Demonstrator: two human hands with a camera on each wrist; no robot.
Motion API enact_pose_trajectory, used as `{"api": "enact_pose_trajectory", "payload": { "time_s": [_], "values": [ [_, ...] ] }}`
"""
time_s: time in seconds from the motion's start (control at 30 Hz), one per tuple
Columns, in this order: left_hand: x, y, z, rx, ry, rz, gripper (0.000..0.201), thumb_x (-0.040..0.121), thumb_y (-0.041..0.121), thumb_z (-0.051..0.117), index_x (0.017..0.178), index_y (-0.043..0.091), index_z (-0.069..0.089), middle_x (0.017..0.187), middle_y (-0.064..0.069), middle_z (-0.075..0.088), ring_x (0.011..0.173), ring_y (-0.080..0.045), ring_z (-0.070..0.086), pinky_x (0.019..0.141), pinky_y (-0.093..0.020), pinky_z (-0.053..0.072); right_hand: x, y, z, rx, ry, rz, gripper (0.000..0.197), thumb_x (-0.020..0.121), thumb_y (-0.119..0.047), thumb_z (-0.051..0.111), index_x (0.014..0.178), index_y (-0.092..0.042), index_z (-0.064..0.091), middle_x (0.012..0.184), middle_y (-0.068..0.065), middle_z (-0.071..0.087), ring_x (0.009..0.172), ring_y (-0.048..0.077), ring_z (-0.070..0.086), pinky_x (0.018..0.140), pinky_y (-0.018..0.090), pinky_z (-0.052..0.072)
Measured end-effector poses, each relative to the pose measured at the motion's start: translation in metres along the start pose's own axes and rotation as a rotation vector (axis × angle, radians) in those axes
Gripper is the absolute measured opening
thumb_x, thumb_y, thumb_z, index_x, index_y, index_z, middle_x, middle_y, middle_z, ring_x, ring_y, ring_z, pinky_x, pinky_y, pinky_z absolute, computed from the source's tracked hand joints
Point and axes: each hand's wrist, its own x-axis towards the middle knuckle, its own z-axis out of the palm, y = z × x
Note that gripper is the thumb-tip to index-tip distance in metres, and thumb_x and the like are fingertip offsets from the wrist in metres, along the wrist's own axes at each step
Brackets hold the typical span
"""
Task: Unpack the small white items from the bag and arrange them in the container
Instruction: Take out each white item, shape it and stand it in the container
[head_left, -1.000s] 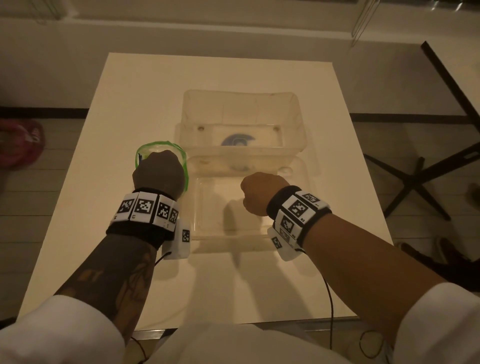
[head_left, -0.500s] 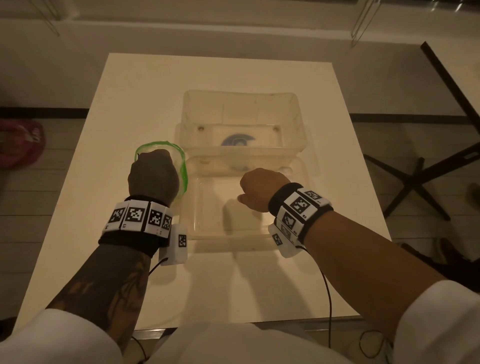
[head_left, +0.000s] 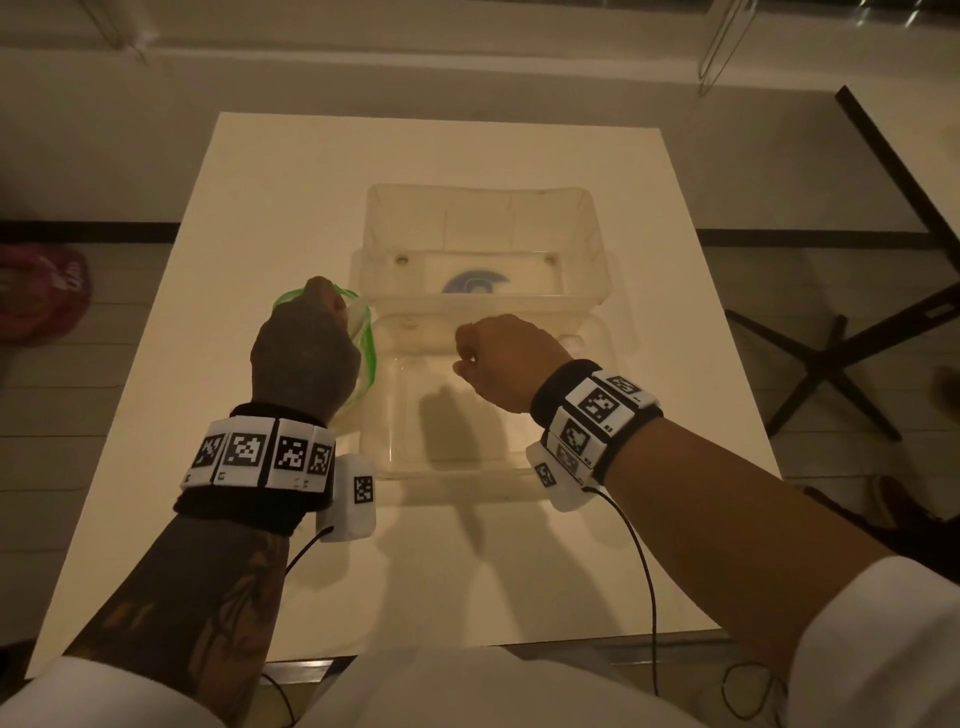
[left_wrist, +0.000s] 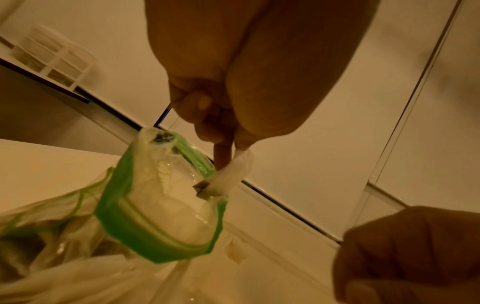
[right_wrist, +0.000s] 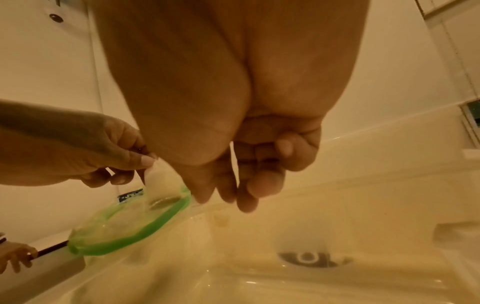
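floor left: red bundle (head_left: 39, 293) lies off the table, not part of the job.
table (head_left: 291, 218): pale top, bare on its left and far sides; near edge runs just under the forearms.
bag (left_wrist: 155, 218): clear plastic with a green rim, mouth open and tipped toward the container; stands just left of it, rim near its wall.
left hand (head_left: 306, 358): over the bag mouth, thumb and forefinger pinching a small white item (left_wrist: 233, 174); the other fingers are curled in.
item axis: long and thin, hanging down from the pinch, lower end at the bag rim, so it looks only just out of the mouth.
key relation: the open tray lies to the right of the pinch, close by; left hand is the nearer one and already has the piece, so a short rightward carry over the wall should do.
container (head_left: 483, 457): clear hinged box, near half lying open and flat, far half (head_left: 483, 218) standing deeper behind it; I see no white items inside.
right hand (head_left: 506, 358): hovers over the near tray, fingers curled loosely (right_wrist: 249, 185), holding nothing I can make out.
room: the right hand's spot over the tray narrows the drop zone; front of the tray is free.
floor right: dark table legs (head_left: 831, 358), well apart.
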Motion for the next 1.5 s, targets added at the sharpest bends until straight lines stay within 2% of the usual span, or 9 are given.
{"api": "enact_pose_trajectory", "payload": {
  "time_s": [0.23, 0.3, 0.4, 0.5, 0.63, 0.8, 0.97, 1.17, 1.5],
  "values": [
    [-0.006, 0.020, -0.005, -0.160, -0.264, 0.165, 0.009, 0.098, 0.014, 0.048, 0.091, 0.014, 0.053, 0.075, 0.000, 0.055, 0.066, -0.010, 0.050, 0.057, -0.023, 0.037, -0.005, -0.014, -0.010, 0.364, 0.010, -0.122, 0.059, 0.096, -0.028, 0.056, 0.147, -0.022, 0.028, 0.135, 0.001, 0.047, 0.112, 0.013, 0.050, 0.089, 0.023, 0.036],
    [-0.009, 0.027, -0.003, -0.192, -0.292, 0.209, 0.009, 0.098, 0.014, 0.049, 0.089, 0.016, 0.052, 0.073, 0.002, 0.054, 0.065, -0.010, 0.050, 0.056, -0.021, 0.035, -0.005, -0.012, -0.010, 0.385, 0.020, -0.122, 0.046, 0.096, -0.025, 0.055, 0.140, -0.022, 0.040, 0.126, 0.000, 0.053, 0.100, 0.011, 0.052, 0.083, 0.023, 0.037],
    [-0.013, 0.037, 0.001, -0.266, -0.329, 0.197, 0.009, 0.099, 0.017, 0.049, 0.090, 0.018, 0.051, 0.073, 0.004, 0.054, 0.065, -0.008, 0.051, 0.055, -0.021, 0.034, -0.005, -0.007, -0.011, 0.376, 0.078, -0.134, 0.010, 0.097, -0.020, 0.053, 0.095, -0.014, 0.060, 0.082, -0.003, 0.057, 0.069, 0.008, 0.048, 0.064, 0.024, 0.034],
    [-0.019, 0.045, 0.008, -0.400, -0.311, 0.131, 0.008, 0.100, 0.020, 0.045, 0.097, 0.016, 0.051, 0.082, -0.001, 0.061, 0.075, -0.016, 0.059, 0.063, -0.029, 0.046, -0.007, 0.000, -0.012, 0.388, 0.120, -0.117, 0.020, 0.095, -0.018, 0.054, 0.076, -0.014, 0.056, 0.066, -0.006, 0.048, 0.059, 0.005, 0.043, 0.055, 0.022, 0.032],
    [-0.026, 0.052, 0.020, -0.547, -0.343, -0.035, 0.016, 0.097, 0.028, 0.051, 0.109, 0.017, 0.054, 0.091, -0.005, 0.068, 0.082, -0.018, 0.064, 0.070, -0.035, 0.053, -0.009, 0.009, -0.016, 0.392, 0.166, -0.087, 0.022, 0.095, -0.019, 0.057, 0.073, -0.017, 0.057, 0.064, -0.007, 0.047, 0.059, 0.004, 0.043, 0.055, 0.020, 0.031],
    [-0.034, 0.057, 0.034, -0.657, -0.314, -0.192, 0.013, 0.087, 0.016, 0.064, 0.098, 0.017, 0.058, 0.080, -0.005, 0.073, 0.079, -0.020, 0.070, 0.072, -0.045, 0.059, -0.011, 0.016, -0.016, 0.380, 0.193, -0.023, 0.024, 0.095, -0.022, 0.057, 0.071, -0.018, 0.054, 0.064, -0.010, 0.047, 0.059, 0.004, 0.042, 0.054, 0.019, 0.030],
    [-0.040, 0.066, 0.037, -0.744, -0.305, -0.237, 0.007, 0.088, 0.017, 0.066, 0.087, 0.012, 0.061, 0.084, -0.010, 0.071, 0.079, -0.024, 0.071, 0.062, -0.044, 0.060, -0.010, 0.021, -0.012, 0.422, 0.180, 0.005, 0.025, 0.096, -0.023, 0.056, 0.071, -0.017, 0.056, 0.064, -0.007, 0.050, 0.057, 0.005, 0.045, 0.054, 0.020, 0.031],
    [-0.040, 0.068, 0.039, -0.840, -0.305, -0.290, 0.009, 0.089, 0.017, 0.066, 0.093, 0.012, 0.059, 0.090, -0.011, 0.071, 0.080, -0.020, 0.072, 0.061, -0.038, 0.060, -0.009, 0.023, -0.012, 0.521, 0.157, 0.022, 0.025, 0.097, -0.022, 0.055, 0.081, -0.006, 0.065, 0.070, 0.004, 0.058, 0.055, 0.012, 0.050, 0.060, 0.029, 0.045],
    [-0.041, 0.070, 0.040, -0.934, -0.290, -0.347, 0.011, 0.087, 0.017, 0.070, 0.083, 0.015, 0.060, 0.086, -0.009, 0.072, 0.076, -0.016, 0.073, 0.059, -0.030, 0.058, -0.009, 0.025, -0.012, 0.570, 0.176, 0.033, 0.030, 0.095, -0.026, 0.059, 0.080, -0.001, 0.066, 0.059, 0.000, 0.054, 0.052, 0.011, 0.048, 0.056, 0.025, 0.042]
  ]
}}
